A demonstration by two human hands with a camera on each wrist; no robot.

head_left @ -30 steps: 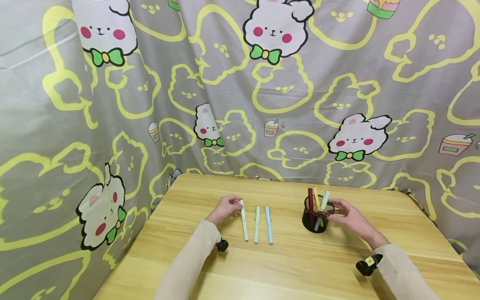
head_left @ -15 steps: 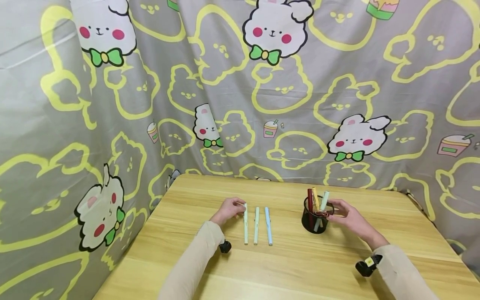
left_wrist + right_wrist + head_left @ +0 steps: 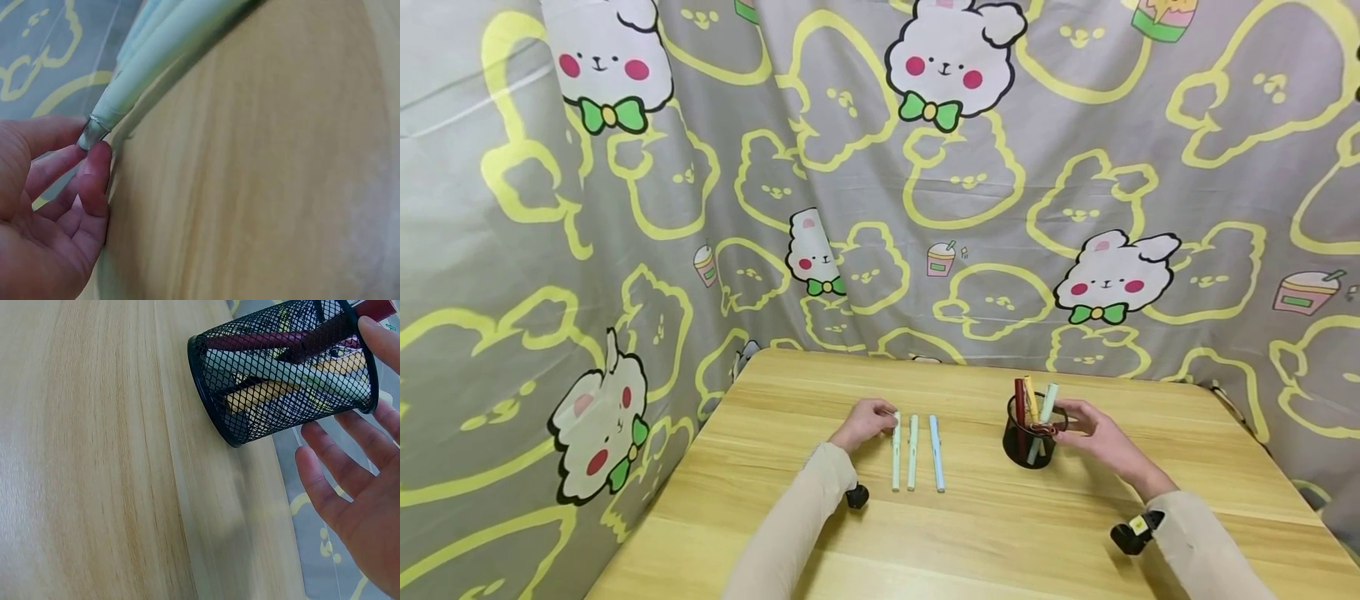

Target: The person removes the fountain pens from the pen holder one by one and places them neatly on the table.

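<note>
My left hand [image 3: 867, 423] pinches the far end of a pale green pen [image 3: 896, 454] between thumb and fingertips, at a clip with a metallic edge. The pen points from far to near, and whether its pinched end touches the wood-grain table [image 3: 970, 542] I cannot tell. Just to its right, a second pale green pen [image 3: 912, 454] lies almost parallel, and a light blue pen [image 3: 936, 457] lies a little farther right. Each barrel carries a small dark mark, too small to read.

Well to the right stands a black mesh pen holder [image 3: 1017, 450], upright on the table. My right hand [image 3: 1101, 437] grips it loosely from the right, thumb over the rim, fingers spread and gently curved. Inside, a dark red pen [image 3: 1019, 400] stands at the left, a yellow pen [image 3: 1030, 396] beside it, and a third pale green pen [image 3: 1049, 402] slants to the right; a brown-red pen [image 3: 378, 309] leans out towards my thumb.

Beige sleeves [image 3: 797, 521] cover my arms. Behind the table hangs grey fabric [image 3: 865, 192] printed with yellow animal outlines, white rabbits in green bows, and drink cups whose green panels are too small to read.
</note>
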